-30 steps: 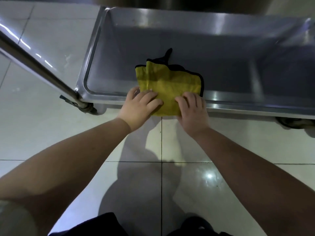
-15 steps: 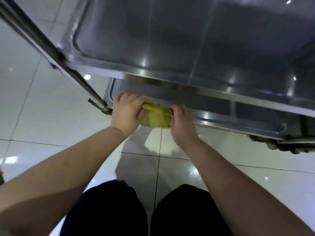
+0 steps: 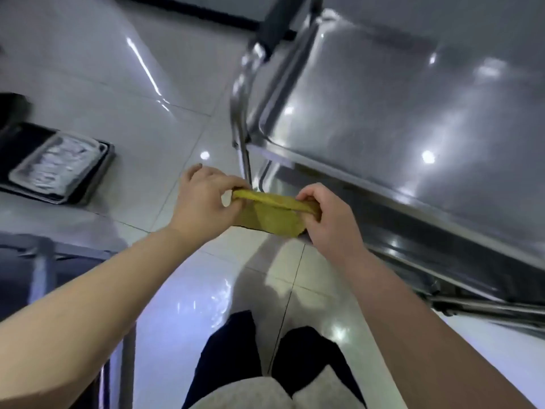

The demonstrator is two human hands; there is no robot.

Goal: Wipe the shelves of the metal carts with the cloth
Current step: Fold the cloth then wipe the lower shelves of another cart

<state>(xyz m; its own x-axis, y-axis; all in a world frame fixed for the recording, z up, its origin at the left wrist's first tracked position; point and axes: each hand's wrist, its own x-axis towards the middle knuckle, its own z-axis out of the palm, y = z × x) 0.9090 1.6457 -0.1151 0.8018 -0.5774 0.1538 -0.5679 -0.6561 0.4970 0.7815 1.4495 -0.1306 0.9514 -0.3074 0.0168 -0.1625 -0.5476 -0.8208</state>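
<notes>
Glossy white tile floor (image 3: 153, 93) everywhere, with ceiling lights bouncing off it. Far left, a dark tray (image 3: 97, 169) with a paler insert sits flat on the tiles, well apart from the action, so I'd guess it's parked out of the way. Bottom left there's a blurry metal frame (image 3: 44, 255), maybe a second trolley, but I can't tell for sure.

Moving in, the left hand (image 3: 206, 202) has one end of the yellow cloth (image 3: 271, 214), with its fingers (image 3: 233, 184) pinching the top edge. The cloth hangs folded and pulled taut between both hands, up in the air and not touching any shelf, just in front of the cart's near corner. The right hand (image 3: 327, 219) takes the other end, its fingers (image 3: 309, 191) curled round the fabric. Holding it by both ends like that looks to me like refolding or turning it to a fresh face before the next pass, not actual wiping.

On the right is the stainless cart (image 3: 442, 202), seen at a tilt. Its upright post (image 3: 241, 113) stands just behind the cloth. The top shelf (image 3: 413, 113) has a raised rim and nothing on it that I can see. A lower shelf (image 3: 383, 231) peeks out underneath, mostly hidden. My read is the top one is next, since the hands are up at about its level.
</notes>
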